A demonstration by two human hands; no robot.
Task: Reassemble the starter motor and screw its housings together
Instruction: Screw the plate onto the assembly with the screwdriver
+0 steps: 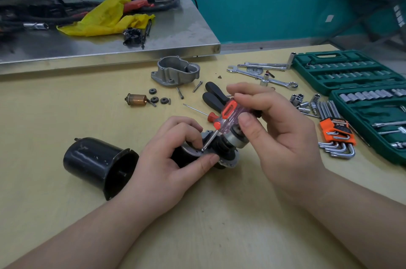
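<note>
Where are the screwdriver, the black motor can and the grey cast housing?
screwdriver (228, 114), head view, on its clear handle.
black motor can (92, 158), head view, on its side wall.
grey cast housing (175, 70), head view, on its outer wall.

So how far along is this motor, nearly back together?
Not nearly. In hand: the right hand works a screwdriver on a screw in the motor core, which the left hand steadies. Left to do: the black can lies empty beside it, and the grey cast housing, three small gears, copper-coloured part and two long bolts sit loose behind.
</note>
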